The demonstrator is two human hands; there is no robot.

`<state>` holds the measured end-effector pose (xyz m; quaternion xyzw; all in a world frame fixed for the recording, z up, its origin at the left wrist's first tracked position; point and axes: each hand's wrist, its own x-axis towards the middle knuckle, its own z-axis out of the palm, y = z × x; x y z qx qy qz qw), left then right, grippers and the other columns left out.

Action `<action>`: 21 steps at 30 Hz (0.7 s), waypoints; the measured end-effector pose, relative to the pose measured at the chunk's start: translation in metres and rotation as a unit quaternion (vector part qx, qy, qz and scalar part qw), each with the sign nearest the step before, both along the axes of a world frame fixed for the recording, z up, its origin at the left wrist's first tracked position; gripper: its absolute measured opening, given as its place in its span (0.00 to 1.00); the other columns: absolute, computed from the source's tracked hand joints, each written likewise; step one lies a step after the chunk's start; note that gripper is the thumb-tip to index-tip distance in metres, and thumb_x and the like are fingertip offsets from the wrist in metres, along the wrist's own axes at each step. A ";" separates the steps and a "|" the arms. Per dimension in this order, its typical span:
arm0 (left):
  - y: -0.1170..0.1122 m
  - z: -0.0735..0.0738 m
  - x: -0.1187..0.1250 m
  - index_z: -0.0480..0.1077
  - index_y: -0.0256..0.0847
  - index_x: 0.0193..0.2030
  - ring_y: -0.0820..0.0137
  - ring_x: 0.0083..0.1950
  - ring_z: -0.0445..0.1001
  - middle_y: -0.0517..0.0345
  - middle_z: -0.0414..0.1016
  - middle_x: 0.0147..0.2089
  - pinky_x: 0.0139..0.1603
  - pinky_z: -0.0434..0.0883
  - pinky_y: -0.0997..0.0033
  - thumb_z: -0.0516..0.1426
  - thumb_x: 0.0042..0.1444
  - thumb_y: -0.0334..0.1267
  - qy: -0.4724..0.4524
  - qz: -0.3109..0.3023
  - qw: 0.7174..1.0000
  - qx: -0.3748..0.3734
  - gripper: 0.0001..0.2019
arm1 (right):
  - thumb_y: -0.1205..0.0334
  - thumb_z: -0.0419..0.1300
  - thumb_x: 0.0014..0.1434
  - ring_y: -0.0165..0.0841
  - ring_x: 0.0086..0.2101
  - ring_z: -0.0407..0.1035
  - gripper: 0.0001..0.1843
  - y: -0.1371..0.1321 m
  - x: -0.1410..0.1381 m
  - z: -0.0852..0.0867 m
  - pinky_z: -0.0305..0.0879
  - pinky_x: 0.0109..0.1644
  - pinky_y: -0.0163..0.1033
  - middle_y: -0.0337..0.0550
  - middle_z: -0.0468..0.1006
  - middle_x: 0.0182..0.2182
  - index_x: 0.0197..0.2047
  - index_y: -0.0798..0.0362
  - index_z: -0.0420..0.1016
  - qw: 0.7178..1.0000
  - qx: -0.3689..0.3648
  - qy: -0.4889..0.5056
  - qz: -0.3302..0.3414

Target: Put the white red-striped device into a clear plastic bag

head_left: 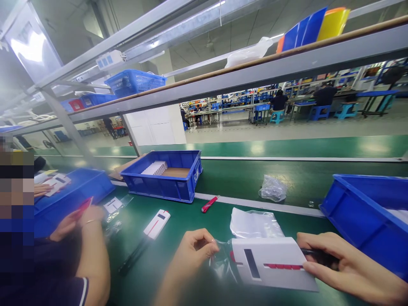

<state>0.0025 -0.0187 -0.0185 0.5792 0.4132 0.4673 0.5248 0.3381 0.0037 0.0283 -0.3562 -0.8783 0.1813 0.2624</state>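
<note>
My right hand [347,265] grips a white flat device [270,263] with a dark window and a red stripe, together with a black cable at its right end. My left hand [193,250] pinches the mouth of a clear plastic bag [223,259] at the device's left end. Both hover just above the green table [178,225]. A stack of clear bags [255,223] lies right behind the device. Another white device with a red stripe [157,223] rests on the table to the left.
A red utility knife [209,204] lies by the belt edge. A blue bin [165,174] with white parts stands behind, another blue bin [366,216] at right. A crumpled bag [273,188] sits on the belt. A co-worker's hand [76,219] at left holds a red item.
</note>
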 end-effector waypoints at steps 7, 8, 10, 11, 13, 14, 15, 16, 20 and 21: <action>-0.008 0.020 0.005 0.75 0.43 0.52 0.75 0.30 0.65 0.57 0.78 0.42 0.37 0.65 0.73 0.64 0.55 0.36 0.067 0.018 0.997 0.028 0.17 | 0.51 0.60 0.61 0.30 0.21 0.66 0.17 0.002 -0.002 -0.002 0.60 0.22 0.30 0.32 0.72 0.20 0.24 0.48 0.67 0.999 -0.030 0.013 0.009; -0.009 0.022 0.006 0.76 0.44 0.52 0.75 0.30 0.66 0.55 0.79 0.44 0.38 0.65 0.73 0.63 0.56 0.36 0.081 0.010 0.996 0.045 0.16 | 0.50 0.60 0.61 0.30 0.21 0.66 0.16 0.002 -0.002 -0.003 0.60 0.22 0.29 0.32 0.72 0.20 0.25 0.48 0.68 0.999 -0.029 0.015 0.006; -0.011 0.026 0.009 0.79 0.44 0.49 0.71 0.35 0.69 0.53 0.79 0.46 0.40 0.67 0.72 0.61 0.60 0.38 0.102 -0.006 0.991 0.085 0.12 | 0.50 0.60 0.61 0.30 0.21 0.66 0.16 0.002 -0.003 -0.003 0.61 0.22 0.29 0.32 0.72 0.20 0.25 0.48 0.68 0.999 -0.029 0.018 0.002; -0.012 0.028 0.010 0.80 0.44 0.48 0.69 0.38 0.71 0.51 0.79 0.47 0.41 0.68 0.71 0.60 0.61 0.40 0.106 -0.014 0.989 0.102 0.11 | 0.50 0.60 0.61 0.30 0.21 0.67 0.16 0.002 -0.003 -0.003 0.61 0.22 0.29 0.33 0.72 0.20 0.25 0.48 0.69 0.999 -0.031 0.019 0.001; -0.013 0.033 0.011 0.80 0.45 0.49 0.64 0.45 0.74 0.49 0.79 0.49 0.47 0.71 0.67 0.58 0.63 0.45 0.114 -0.027 0.984 0.133 0.13 | 0.50 0.60 0.61 0.31 0.21 0.68 0.15 0.001 -0.004 -0.003 0.62 0.23 0.30 0.33 0.73 0.21 0.25 0.48 0.70 0.999 -0.040 0.023 -0.002; -0.014 0.035 0.011 0.80 0.46 0.50 0.61 0.48 0.74 0.48 0.79 0.49 0.50 0.71 0.64 0.58 0.64 0.48 0.126 -0.030 0.980 0.148 0.15 | 0.51 0.60 0.60 0.32 0.22 0.68 0.15 0.000 -0.004 -0.002 0.62 0.24 0.30 0.33 0.74 0.21 0.26 0.48 0.71 0.998 -0.048 0.026 -0.003; -0.015 0.037 0.010 0.80 0.47 0.51 0.59 0.50 0.74 0.48 0.79 0.50 0.53 0.71 0.61 0.58 0.63 0.51 0.149 -0.028 0.974 0.168 0.17 | 0.51 0.61 0.60 0.32 0.22 0.69 0.14 -0.001 -0.005 -0.002 0.63 0.24 0.31 0.33 0.75 0.22 0.26 0.48 0.72 0.998 -0.056 0.031 -0.005; -0.015 0.040 0.009 0.79 0.48 0.52 0.57 0.52 0.73 0.48 0.79 0.51 0.55 0.70 0.58 0.59 0.61 0.55 0.184 -0.023 0.964 0.191 0.19 | 0.51 0.61 0.59 0.33 0.22 0.69 0.13 -0.001 -0.006 -0.002 0.63 0.25 0.31 0.34 0.75 0.22 0.26 0.48 0.72 0.997 -0.064 0.036 -0.007; -0.018 0.045 0.004 0.75 0.47 0.56 0.47 0.60 0.68 0.45 0.77 0.55 0.61 0.66 0.44 0.66 0.48 0.61 0.371 0.005 0.874 0.313 0.32 | 0.53 0.65 0.55 0.31 0.22 0.66 0.13 -0.001 -0.011 -0.003 0.61 0.24 0.30 0.32 0.73 0.21 0.24 0.48 0.70 0.993 -0.095 0.072 -0.016; -0.018 0.045 0.004 0.74 0.46 0.58 0.46 0.62 0.67 0.44 0.76 0.57 0.64 0.63 0.39 0.67 0.47 0.61 0.407 0.011 0.848 0.340 0.34 | 0.54 0.65 0.55 0.31 0.22 0.65 0.13 -0.001 -0.012 -0.003 0.60 0.24 0.30 0.32 0.72 0.21 0.24 0.48 0.69 0.991 -0.102 0.079 -0.020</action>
